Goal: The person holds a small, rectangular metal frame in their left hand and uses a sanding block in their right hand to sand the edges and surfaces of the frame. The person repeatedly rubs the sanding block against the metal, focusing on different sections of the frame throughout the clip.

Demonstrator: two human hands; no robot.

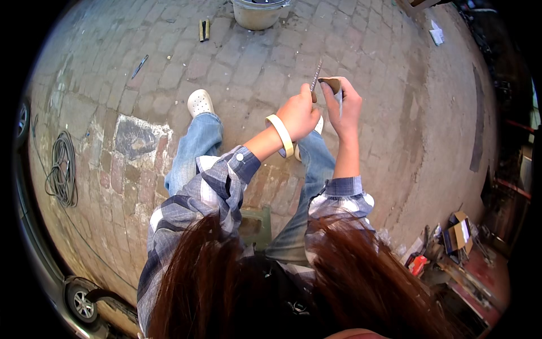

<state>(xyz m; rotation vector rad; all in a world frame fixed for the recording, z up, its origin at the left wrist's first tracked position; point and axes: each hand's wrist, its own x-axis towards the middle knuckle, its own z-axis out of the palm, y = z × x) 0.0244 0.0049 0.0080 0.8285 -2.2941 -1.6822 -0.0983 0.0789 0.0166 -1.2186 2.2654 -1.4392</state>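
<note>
My left hand (297, 111) grips a thin ribbed metal rod (316, 75), which points up and away from me. Its lower end is mostly hidden by my fingers. Around my left wrist hangs a roll of pale yellow tape (281, 134). Just right of the rod, my right hand (346, 106) pinches a bent piece of sandpaper (334, 86), brown on one face and grey on the other. The sandpaper is close beside the rod; I cannot tell whether they touch.
A bucket (256, 15) stands ahead on the brick paving, with short yellowish pieces (201, 31) and a pen-like tool (139, 67) to its left. A coiled cable (63, 169) lies near a parked car (46, 271). Cardboard box (458, 232) and clutter sit right; a green stool (264, 224) is beneath me.
</note>
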